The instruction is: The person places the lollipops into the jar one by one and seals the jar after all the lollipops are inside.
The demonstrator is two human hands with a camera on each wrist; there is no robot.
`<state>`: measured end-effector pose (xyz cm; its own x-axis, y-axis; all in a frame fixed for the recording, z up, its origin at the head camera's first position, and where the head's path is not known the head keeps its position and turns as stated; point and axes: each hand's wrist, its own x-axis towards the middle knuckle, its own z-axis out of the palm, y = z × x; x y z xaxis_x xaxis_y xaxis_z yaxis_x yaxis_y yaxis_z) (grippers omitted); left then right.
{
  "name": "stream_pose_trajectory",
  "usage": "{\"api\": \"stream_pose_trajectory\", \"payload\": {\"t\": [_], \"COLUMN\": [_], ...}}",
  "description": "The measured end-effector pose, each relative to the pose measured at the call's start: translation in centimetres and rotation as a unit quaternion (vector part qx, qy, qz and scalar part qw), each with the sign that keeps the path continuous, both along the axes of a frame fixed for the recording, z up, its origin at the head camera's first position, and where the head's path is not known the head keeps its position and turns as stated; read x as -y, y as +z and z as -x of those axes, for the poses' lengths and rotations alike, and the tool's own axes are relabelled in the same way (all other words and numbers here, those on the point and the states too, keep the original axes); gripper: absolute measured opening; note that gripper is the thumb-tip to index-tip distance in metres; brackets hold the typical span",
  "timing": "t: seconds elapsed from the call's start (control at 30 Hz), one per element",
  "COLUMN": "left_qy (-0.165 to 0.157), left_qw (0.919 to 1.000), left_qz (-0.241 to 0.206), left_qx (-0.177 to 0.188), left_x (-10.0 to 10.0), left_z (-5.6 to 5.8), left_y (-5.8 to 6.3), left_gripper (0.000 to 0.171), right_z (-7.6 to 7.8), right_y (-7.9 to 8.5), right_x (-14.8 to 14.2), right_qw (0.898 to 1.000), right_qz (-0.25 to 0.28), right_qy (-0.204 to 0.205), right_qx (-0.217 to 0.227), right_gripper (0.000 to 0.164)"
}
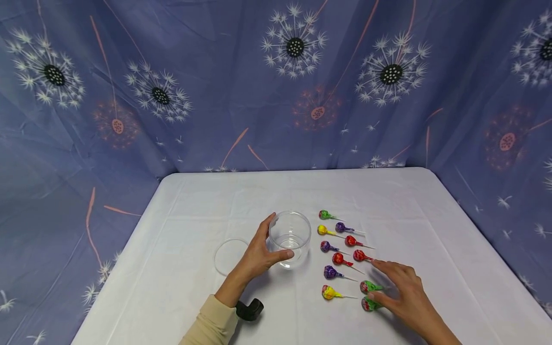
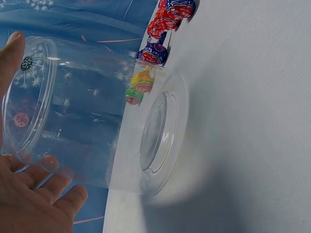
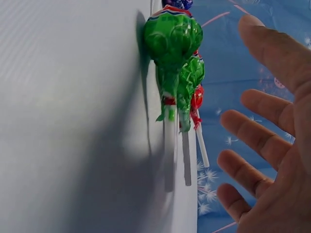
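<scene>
1. Leftmost, a round clear lid [image 1: 215, 258] (it looks like one, though only its rim shows well) lies flat on the white tablecloth [image 1: 142, 282].
2. Just right of it, nearer the person, a black curved piece [image 1: 250, 310] sits beside the left sleeve [image 1: 211, 322]; whether it is fastened to the wrist I cannot tell.
3. Next, the left hand [image 1: 260, 255] holds a clear jar [image 1: 297, 247] from its left side, thumb across the near wall and fingers round the far one. The jar stands upright, mouth up, nothing visible inside.
4. To the jar's right, wrapped lollipops lie in two loose columns, heads to the left, sticks slanting right and slightly toward the person. The left column runs green, yellow, purple, red, purple, yellow, with the yellow lollipop [image 1: 328, 292] nearest the person.
5. The right column ends with a red lollipop [image 1: 359, 255], then a far green lollipop [image 1: 367, 286] and a near green lollipop [image 1: 369, 304].
6. Rightmost, the right hand [image 1: 405, 290] grips nothing, thumb and fingers spread. It is plainly the nearer hand to both greens: they lie to its left, sticks pointing toward the palm, and the right wrist view shows a gap between.
</scene>
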<state>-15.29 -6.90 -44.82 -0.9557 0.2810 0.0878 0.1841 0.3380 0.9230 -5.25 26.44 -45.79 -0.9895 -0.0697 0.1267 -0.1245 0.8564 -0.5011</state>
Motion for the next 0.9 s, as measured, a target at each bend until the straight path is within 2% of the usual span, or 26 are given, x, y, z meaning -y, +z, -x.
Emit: {"api": "stream_pose_trajectory", "payload": {"t": [0.2, 0.4, 0.47, 0.6, 0.63, 0.7, 0.9], "left_qy": [0.007, 0.007, 0.006, 0.006, 0.006, 0.006, 0.007], "left_qw": [1.0, 1.0, 0.9999, 0.9997, 0.9997, 0.9999, 0.9999], "left_qz": [0.005, -0.006, -0.004, -0.001, -0.001, -0.007, -0.015], "left_qx": [-0.002, 0.004, 0.013, 0.023, 0.022, 0.013, -0.002], "left_x": [-0.1, -0.1, -0.2, -0.2, -0.2, -0.2, -0.2], "left_z": [0.0, -0.1, -0.4, -0.4, -0.4, -0.1, 0.0], "left_y": [-0.1, -0.1, 0.8, 0.9, 0.9, 0.0, -0.1], "left_gripper": [0.1, 0.099, 0.099, 0.1, 0.1, 0.1, 0.098], "right_z": [-0.3, -0.5, -0.5, -0.7, -0.7, -0.8, -1.1], "right_y": [-0.4, -0.7, -0.8, -1.0, -1.0, -1.2, -1.7], "right_x": [-0.5, -1.1, -1.2, -1.5, -1.6, -1.7, -2.1], "right_qw": [1.0, 1.0, 0.999, 0.999, 0.999, 0.999, 0.997], "right_qz": [-0.002, -0.011, -0.014, -0.014, -0.012, -0.009, -0.005], "right_qy": [-0.005, -0.013, -0.015, -0.017, -0.017, -0.016, -0.015], "right_qx": [-0.019, -0.018, -0.024, -0.039, -0.042, -0.045, -0.07], "right_gripper": [0.071, 0.066, 0.065, 0.059, 0.058, 0.055, 0.048]}}
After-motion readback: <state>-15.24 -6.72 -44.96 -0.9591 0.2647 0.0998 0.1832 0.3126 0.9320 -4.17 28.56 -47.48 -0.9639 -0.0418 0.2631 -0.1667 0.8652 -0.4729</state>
